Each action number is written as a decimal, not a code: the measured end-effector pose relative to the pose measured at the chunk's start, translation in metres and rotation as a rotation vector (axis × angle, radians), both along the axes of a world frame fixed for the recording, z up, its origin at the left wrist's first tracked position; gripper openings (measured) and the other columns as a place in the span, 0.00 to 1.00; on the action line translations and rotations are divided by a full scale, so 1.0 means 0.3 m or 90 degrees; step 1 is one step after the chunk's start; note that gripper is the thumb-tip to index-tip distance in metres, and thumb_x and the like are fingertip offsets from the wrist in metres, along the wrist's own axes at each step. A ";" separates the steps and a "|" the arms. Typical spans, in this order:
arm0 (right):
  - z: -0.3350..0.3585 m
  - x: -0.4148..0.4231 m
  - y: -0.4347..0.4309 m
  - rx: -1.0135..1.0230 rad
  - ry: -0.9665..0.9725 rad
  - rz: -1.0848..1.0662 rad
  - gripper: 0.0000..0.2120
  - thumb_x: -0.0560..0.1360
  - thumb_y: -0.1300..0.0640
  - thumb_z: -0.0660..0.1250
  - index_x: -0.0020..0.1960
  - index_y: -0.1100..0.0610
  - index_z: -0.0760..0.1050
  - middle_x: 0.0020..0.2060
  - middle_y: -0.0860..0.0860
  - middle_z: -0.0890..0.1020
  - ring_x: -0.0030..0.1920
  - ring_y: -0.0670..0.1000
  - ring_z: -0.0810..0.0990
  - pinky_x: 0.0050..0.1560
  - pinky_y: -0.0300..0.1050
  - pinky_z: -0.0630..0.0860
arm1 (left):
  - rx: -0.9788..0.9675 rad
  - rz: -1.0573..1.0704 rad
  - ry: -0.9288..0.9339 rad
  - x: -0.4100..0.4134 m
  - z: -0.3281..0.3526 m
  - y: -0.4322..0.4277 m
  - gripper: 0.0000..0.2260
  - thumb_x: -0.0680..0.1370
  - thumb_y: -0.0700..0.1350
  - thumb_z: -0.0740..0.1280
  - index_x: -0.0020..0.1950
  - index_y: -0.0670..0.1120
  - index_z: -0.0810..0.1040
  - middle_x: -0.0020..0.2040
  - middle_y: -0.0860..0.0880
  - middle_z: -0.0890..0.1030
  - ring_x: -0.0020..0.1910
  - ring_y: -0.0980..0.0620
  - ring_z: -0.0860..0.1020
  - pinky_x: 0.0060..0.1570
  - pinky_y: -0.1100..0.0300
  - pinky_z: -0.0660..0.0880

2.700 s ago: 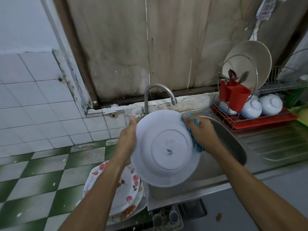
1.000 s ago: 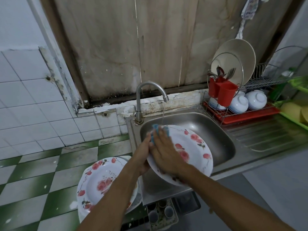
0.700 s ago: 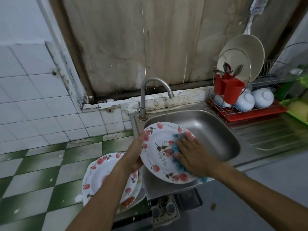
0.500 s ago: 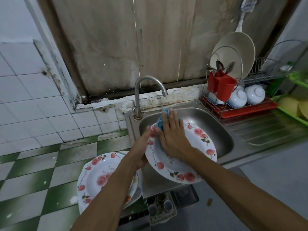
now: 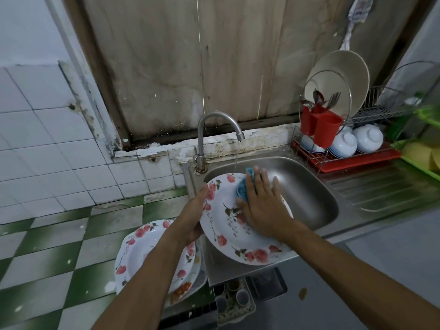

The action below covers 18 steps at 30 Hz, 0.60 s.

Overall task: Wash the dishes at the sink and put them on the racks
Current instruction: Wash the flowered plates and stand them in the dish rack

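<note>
Only the person's two forearms (image 5: 147, 270) and hands show, and all are bare. The left hand (image 5: 192, 217) and right hand (image 5: 262, 208) are slim with long fingers (image 5: 250, 186); the forearms are lean.

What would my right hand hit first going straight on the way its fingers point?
The right hand would likely meet the sink's back wall, just right of the water stream; depth is unclear.

A white round plate with red flowers (image 5: 226, 236) is leaning face up over the front left corner of the steel sink (image 5: 309, 186), a blue sponge (image 5: 242, 189) lying on it. Similar plates (image 5: 140, 248) are lying stacked at the right edge of the worktop (image 5: 59, 234).
</note>
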State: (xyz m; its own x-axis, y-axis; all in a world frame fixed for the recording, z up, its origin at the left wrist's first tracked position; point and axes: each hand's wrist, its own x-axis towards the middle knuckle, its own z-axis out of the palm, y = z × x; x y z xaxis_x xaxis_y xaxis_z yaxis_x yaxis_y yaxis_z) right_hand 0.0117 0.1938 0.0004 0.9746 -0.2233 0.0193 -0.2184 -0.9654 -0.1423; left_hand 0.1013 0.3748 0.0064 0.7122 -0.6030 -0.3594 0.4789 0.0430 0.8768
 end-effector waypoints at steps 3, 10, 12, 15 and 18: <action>0.004 0.066 0.098 0.149 -0.065 0.014 0.36 0.82 0.37 0.37 0.80 0.56 0.31 0.78 0.55 0.31 0.78 0.55 0.28 0.79 0.61 0.37 | 0.006 -0.029 -0.010 -0.012 0.011 -0.038 0.23 0.85 0.59 0.54 0.63 0.44 0.80 0.53 0.41 0.86 0.50 0.44 0.86 0.47 0.53 0.81; 0.069 -0.120 0.240 0.219 0.064 0.184 0.30 0.85 0.39 0.44 0.82 0.52 0.50 0.82 0.48 0.50 0.81 0.49 0.44 0.78 0.47 0.42 | -0.071 0.090 0.031 0.054 -0.050 0.001 0.34 0.70 0.65 0.71 0.67 0.42 0.78 0.62 0.38 0.82 0.61 0.35 0.80 0.68 0.39 0.72; 0.070 -0.159 0.193 0.123 0.013 0.127 0.31 0.84 0.37 0.44 0.81 0.52 0.56 0.81 0.49 0.57 0.81 0.50 0.50 0.78 0.49 0.47 | -0.080 0.124 0.018 0.058 -0.047 0.008 0.27 0.74 0.63 0.66 0.64 0.45 0.80 0.59 0.40 0.84 0.58 0.36 0.82 0.63 0.38 0.75; 0.053 -0.169 0.101 0.104 -0.052 -0.066 0.36 0.82 0.34 0.47 0.82 0.55 0.50 0.81 0.55 0.57 0.81 0.55 0.53 0.79 0.55 0.52 | -0.078 0.128 0.008 0.050 -0.035 -0.016 0.19 0.83 0.59 0.59 0.61 0.48 0.81 0.56 0.41 0.85 0.56 0.37 0.83 0.60 0.37 0.77; 0.055 -0.171 0.020 0.206 -0.104 -0.231 0.40 0.81 0.34 0.54 0.82 0.57 0.46 0.80 0.57 0.55 0.79 0.59 0.58 0.76 0.58 0.60 | -0.075 0.122 0.005 0.042 -0.036 -0.047 0.20 0.84 0.59 0.58 0.65 0.49 0.80 0.59 0.41 0.84 0.58 0.37 0.82 0.62 0.32 0.74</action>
State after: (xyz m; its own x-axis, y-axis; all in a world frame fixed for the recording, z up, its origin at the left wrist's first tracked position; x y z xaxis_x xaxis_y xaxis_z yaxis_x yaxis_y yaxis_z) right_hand -0.0395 0.1998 0.0169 0.8231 -0.5665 0.0393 -0.4813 -0.7327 -0.4812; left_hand 0.1140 0.3608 -0.0045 0.8151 -0.4956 -0.2999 0.4587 0.2360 0.8567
